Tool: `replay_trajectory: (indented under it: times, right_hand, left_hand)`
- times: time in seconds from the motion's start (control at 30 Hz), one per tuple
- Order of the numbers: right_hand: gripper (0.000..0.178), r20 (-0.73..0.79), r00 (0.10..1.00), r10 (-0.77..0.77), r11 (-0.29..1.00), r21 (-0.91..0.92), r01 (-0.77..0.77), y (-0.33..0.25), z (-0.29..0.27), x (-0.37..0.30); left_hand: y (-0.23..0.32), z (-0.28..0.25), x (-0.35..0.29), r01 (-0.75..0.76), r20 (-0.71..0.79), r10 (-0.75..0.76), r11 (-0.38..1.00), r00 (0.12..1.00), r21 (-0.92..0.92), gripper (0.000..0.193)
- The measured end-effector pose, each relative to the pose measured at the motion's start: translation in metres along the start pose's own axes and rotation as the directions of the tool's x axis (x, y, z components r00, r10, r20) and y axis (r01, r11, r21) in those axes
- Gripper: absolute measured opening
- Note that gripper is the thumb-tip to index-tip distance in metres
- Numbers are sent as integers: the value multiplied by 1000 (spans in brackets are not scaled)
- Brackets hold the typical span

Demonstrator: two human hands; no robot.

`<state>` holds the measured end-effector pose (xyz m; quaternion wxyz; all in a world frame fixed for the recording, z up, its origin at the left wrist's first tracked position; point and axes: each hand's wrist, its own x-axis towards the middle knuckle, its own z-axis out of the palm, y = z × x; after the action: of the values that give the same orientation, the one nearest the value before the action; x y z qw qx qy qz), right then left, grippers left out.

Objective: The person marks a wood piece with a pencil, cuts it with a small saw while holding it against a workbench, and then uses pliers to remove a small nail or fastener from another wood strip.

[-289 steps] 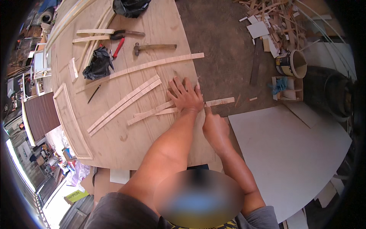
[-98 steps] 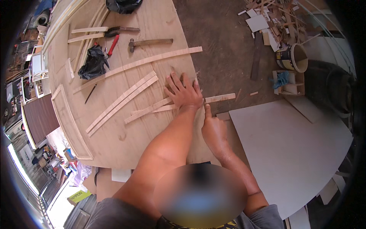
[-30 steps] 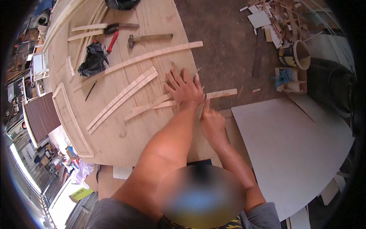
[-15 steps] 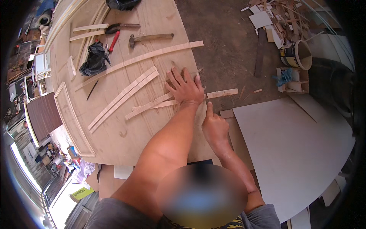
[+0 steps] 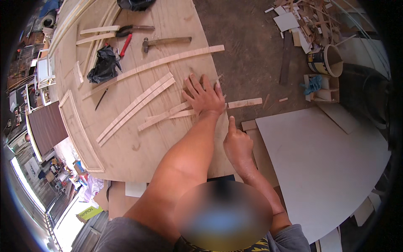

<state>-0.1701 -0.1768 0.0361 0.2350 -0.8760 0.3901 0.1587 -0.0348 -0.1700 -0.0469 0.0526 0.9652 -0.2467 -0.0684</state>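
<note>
With fingers spread, my left hand (image 5: 205,97) lies flat over a pair of crossing wooden strips (image 5: 168,114) on the plywood sheet, pressing them down. One strip's end (image 5: 245,103) sticks out past the plywood's right edge. Just right of that edge, my right hand (image 5: 238,147) is closed, its index finger stretched forward. It appears to grip a handsaw seen edge-on; only a thin dark line of blade (image 5: 227,106) shows at the strip, and the handle is hidden by the hand. Two longer strips (image 5: 136,109) lie side by side left of my left hand.
Beyond my hands are a long strip (image 5: 159,64), a hammer (image 5: 168,41), red-handled pliers (image 5: 125,45), a black plastic bag (image 5: 103,65) and a pencil (image 5: 101,99). A white board (image 5: 323,168) lies at right; a bucket (image 5: 333,61) and offcut pile (image 5: 310,21) stand behind.
My right hand has drawn slightly back toward me, away from the strip. My left hand and the strips stay in place.
</note>
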Motion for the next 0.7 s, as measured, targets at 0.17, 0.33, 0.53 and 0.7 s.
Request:
replay_trajectory:
  times: [0.17, 0.33, 0.53, 0.7]
  right_hand:
    - [61, -37, 999, 3, 997, 79, 0, 2, 4, 29]
    - [57, -2, 1000, 23, 997, 78, -23, -4, -6, 13]
    - [57, 23, 999, 39, 998, 56, -40, -6, -6, 10]
    - [55, -90, 996, -18, 999, 30, 21, 1, 8, 37]
  left_hand:
    - [5, 0, 2, -6, 12, 6, 1000, 1000, 6, 61]
    - [0, 1, 5, -4, 4, 4, 1000, 1000, -11, 61]
    - [1, 4, 6, 9, -17, -9, 1000, 1000, -18, 60]
    - [4, 0, 6, -8, 7, 8, 1000, 1000, 0, 61]
